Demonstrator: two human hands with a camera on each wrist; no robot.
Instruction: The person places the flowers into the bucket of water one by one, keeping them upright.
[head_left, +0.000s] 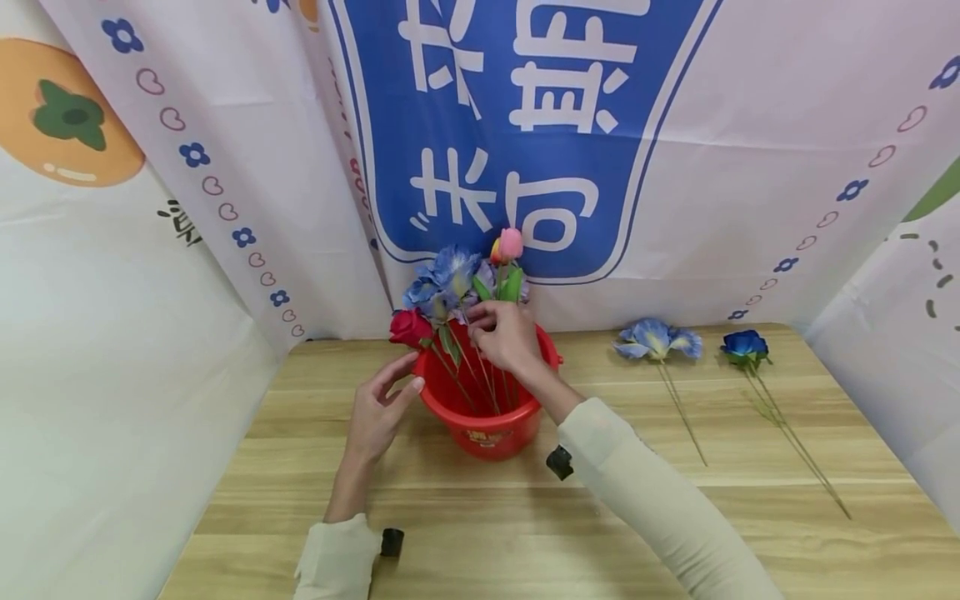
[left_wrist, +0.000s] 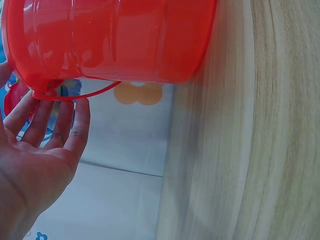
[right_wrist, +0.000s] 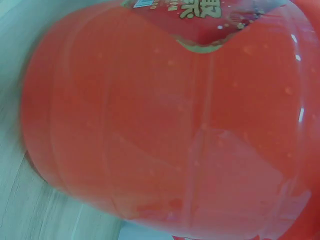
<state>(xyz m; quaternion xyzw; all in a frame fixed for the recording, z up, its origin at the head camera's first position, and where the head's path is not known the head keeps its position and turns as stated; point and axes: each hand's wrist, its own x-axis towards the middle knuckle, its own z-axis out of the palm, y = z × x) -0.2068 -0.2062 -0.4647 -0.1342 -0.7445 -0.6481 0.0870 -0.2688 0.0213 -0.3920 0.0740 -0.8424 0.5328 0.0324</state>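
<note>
A red plastic bucket (head_left: 495, 437) stands on the table with artificial flowers in it: a red rose (head_left: 410, 327), blue petalled flowers (head_left: 450, 275), and a pink tulip (head_left: 511, 243) with green leaves. My right hand (head_left: 506, 335) is over the bucket's mouth, thumb and fingers pinching among the thin stems below the blue flowers; which stem it holds is partly hidden. At the left rim, my left hand (head_left: 381, 412) touches the bucket with thumb and fingertips. In the left wrist view its fingers (left_wrist: 77, 130) reach out nearly straight beside the red handle (left_wrist: 100, 91).
To the right on the wooden table (head_left: 637, 517) lie a blue iris-like flower (head_left: 651, 340) and a dark blue rose (head_left: 746, 346), stems toward the front. A printed cloth backdrop (head_left: 690, 225) rises behind the bucket. The bucket's side fills the right wrist view.
</note>
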